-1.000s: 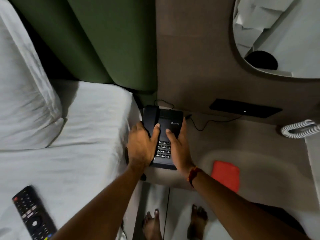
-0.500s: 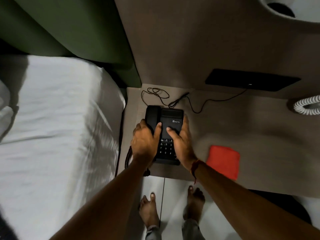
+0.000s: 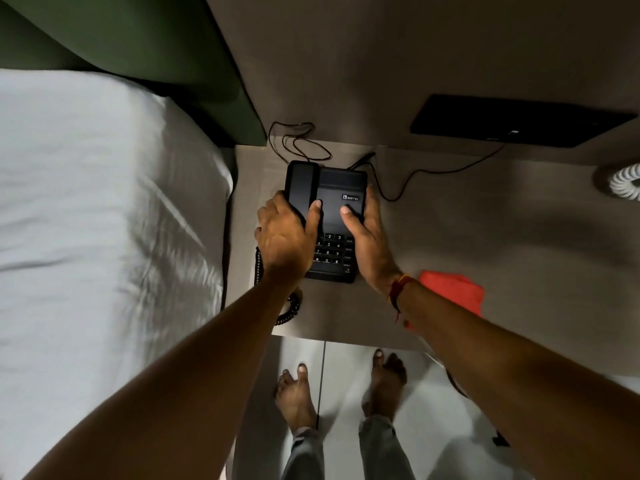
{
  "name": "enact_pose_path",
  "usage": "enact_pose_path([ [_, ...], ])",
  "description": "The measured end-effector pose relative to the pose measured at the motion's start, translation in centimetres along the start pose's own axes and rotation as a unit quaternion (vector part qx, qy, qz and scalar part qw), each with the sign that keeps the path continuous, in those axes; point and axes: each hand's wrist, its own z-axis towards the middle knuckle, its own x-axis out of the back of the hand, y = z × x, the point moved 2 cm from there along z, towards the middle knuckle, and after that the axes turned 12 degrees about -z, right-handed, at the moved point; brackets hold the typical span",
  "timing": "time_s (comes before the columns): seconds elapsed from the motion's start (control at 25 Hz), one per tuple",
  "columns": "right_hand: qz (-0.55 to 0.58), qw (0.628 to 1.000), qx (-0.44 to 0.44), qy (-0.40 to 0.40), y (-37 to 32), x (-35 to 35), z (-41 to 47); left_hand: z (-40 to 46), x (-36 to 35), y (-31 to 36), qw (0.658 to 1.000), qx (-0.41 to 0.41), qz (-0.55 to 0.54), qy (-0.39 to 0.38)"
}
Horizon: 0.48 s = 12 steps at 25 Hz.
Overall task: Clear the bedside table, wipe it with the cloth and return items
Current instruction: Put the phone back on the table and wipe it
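Note:
A black desk telephone (image 3: pixel 337 192) sits on the bedside table (image 3: pixel 467 216), near its left edge by the bed. My left hand (image 3: pixel 285 233) grips the phone's left side over the handset, thumb on top. My right hand (image 3: pixel 369 237) grips the right side, thumb on the phone's face above the keypad. An orange cloth (image 3: pixel 455 294) lies folded on the table just right of my right wrist. The phone's coiled cord (image 3: pixel 291 308) hangs off the front left corner.
A white bed (image 3: pixel 104 220) borders the table on the left, with a green headboard (image 3: pixel 156 46) behind. Thin cables (image 3: pixel 301 143) run behind the phone to a black wall panel (image 3: pixel 516 121). A white coiled cord (image 3: pixel 625 180) lies at the far right. My bare feet stand on the floor below.
The view has swung from the bed to over the table. Both hands have kept their grip on the phone, which now sits on the table a little farther from the wall.

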Motion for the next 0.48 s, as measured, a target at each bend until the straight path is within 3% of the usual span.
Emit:
enact_pose_path([
  [0.24,-0.170,0.985,0.037,-0.017,2.5,4.3,-2.9,-1.5,1.5,-2.5,0.999,-0.032,-0.017,-0.025],
  [0.48,-0.481,0.873,0.082,-0.030,9.1,9.0,-10.9,-8.0,2.1,-7.3,0.978,-0.147,0.129,-0.070],
])
